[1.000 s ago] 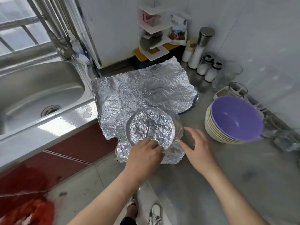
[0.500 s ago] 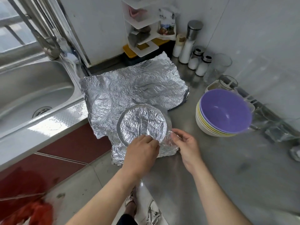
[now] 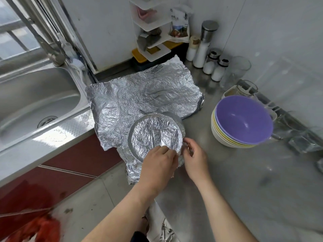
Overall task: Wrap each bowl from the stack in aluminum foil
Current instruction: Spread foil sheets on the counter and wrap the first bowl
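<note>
A bowl covered in crinkled aluminum foil (image 3: 154, 135) sits at the counter's front edge, its foil top facing up. My left hand (image 3: 157, 167) rests on its near rim with curled fingers pressing the foil. My right hand (image 3: 194, 157) pinches the loose foil at the bowl's right side. Behind the bowl lies a large wrinkled foil sheet (image 3: 139, 95), spread flat. To the right stands a stack of bowls (image 3: 241, 123), a purple one on top of yellow and white ones.
A steel sink (image 3: 35, 102) with a tap lies to the left. At the back stand a white corner shelf (image 3: 152, 32), salt shakers (image 3: 215, 67) and a glass (image 3: 236, 70). More glassware (image 3: 300, 137) sits at the right wall. The steel counter (image 3: 244, 180) stretches right.
My right hand moved in from the counter to the bowl's right side and took hold of the foil there. My left hand stayed on the near rim.
</note>
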Tool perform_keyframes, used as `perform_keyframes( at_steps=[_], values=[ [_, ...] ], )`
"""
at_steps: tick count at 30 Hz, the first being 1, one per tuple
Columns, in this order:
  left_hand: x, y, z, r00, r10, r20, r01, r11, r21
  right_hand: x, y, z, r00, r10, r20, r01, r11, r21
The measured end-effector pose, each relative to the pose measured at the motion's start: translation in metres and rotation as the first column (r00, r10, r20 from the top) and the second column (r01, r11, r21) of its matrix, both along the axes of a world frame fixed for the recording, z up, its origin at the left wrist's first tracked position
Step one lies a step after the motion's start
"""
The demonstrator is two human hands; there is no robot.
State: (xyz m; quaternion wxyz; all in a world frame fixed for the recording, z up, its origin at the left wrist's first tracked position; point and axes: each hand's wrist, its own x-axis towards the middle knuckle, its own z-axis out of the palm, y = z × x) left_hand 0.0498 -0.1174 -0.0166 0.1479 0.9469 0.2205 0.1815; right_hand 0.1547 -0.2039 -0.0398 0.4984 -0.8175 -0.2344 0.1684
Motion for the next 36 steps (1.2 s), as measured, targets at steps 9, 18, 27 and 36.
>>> perform_keyframes(
  at_steps=[9,18,27,36],
  values=[
    [0.013,-0.012,0.0,0.997,0.078,0.014,-0.077,0.997,-0.022,0.001,-0.008,-0.003,0.937,0.01,-0.349,0.003,0.999,0.037],
    [0.015,-0.017,0.001,0.994,0.109,0.018,-0.108,0.992,-0.067,0.006,-0.008,-0.012,0.906,-0.132,-0.402,0.123,0.991,-0.048],
    [0.019,-0.019,0.001,0.992,0.125,0.006,-0.124,0.989,-0.08,0.014,0.002,0.004,0.932,0.061,-0.358,-0.023,0.994,0.111],
    [0.027,-0.028,-0.001,0.982,0.177,-0.063,-0.181,0.981,-0.065,0.007,0.002,0.014,0.738,-0.067,-0.671,0.242,0.955,0.17]
  ],
)
